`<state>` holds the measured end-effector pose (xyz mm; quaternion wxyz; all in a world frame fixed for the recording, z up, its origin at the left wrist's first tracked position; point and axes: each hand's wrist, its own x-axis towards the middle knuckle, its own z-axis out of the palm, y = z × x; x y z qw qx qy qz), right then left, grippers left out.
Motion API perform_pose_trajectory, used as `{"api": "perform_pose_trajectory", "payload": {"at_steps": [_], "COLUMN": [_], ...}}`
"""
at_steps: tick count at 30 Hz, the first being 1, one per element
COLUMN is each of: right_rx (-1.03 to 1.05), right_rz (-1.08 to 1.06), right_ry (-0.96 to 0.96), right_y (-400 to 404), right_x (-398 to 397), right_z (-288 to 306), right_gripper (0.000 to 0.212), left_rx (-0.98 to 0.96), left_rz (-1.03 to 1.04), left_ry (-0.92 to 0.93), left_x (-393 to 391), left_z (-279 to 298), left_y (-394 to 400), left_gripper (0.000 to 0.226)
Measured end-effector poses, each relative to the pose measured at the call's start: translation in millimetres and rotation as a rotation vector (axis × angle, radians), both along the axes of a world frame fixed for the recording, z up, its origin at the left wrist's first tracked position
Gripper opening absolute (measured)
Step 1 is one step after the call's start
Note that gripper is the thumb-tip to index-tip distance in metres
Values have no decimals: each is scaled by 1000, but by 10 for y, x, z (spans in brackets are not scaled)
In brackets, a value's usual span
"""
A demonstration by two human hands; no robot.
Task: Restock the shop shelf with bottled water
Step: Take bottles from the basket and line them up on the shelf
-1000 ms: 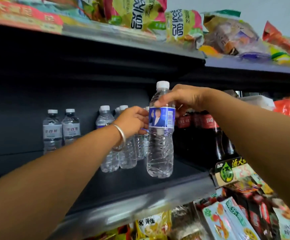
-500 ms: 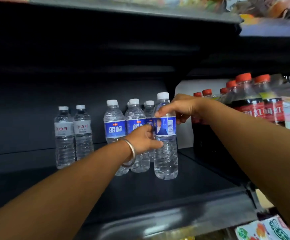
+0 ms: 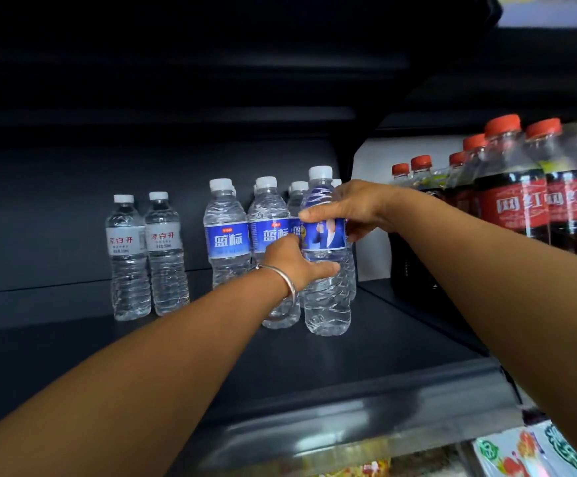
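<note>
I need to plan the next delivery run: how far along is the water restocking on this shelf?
Done: blue-label bottles and two white-label bottles stand in place. In hand: left hand and right hand hold another water bottle, standing on the shelf. Left: much bare shelf space.

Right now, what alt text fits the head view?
Both hands hold a blue-label water bottle upright on a dark shelf: right hand at its shoulder, left hand at its middle. More water bottles stand left; red-capped cola bottles right.
</note>
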<state>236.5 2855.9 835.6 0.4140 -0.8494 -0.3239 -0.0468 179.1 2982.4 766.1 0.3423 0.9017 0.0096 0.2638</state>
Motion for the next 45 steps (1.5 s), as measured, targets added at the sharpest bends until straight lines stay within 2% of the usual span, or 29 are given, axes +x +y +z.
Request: {"api": "perform_pose_trajectory", "payload": {"at_steps": [4,9,12,14,17,20,21,24,30,32,35,42,45], "right_rx": [136,158,95,126,179,169,159,155,300,286,273,345,372], "right_rz": [-18,-2,-34,-52,-57,-63,-63,-88,-87,-90,-88,-91,-93], "right_ry": [12,56,50,49,35,47,57,67,48,61,73,37,39], "right_y": [14,5,32,52,80,112,127,167,181,180,167,178,197], "right_x": [58,15,-9,-2,10,-18,-32,-54,-39,-53,-70,-27,-21], "right_z": [-51,-63,-90,-114,-107,-91,-91,-124,-157,-175,-215,-237,-243], "right_gripper": [42,31,47,53,43,28,32,62,26,29,46,29,41], "left_rx": [27,32,57,65,94,107,107,75,40,36,34,69,78], "left_rz": [22,46,81,92,118,133,135,124,101,94,83,92,95], "left_ry": [-43,-76,-80,-70,-93,-140,-152,-168,-170,-164,-169,-160,-152], "left_x": [-35,-21,-19,-48,-91,-101,-99,-74,-82,-85,-80,-34,-20], "left_z": [2,-14,-19,-14,-8,2,2,-10,-30,-41,-60,-128,-133], "left_y": [12,21,1,-4,17,40,44,70,94,83,100,145,145], "left_gripper": [33,37,51,51,28,40,39,24,36,38,37,38,38]}}
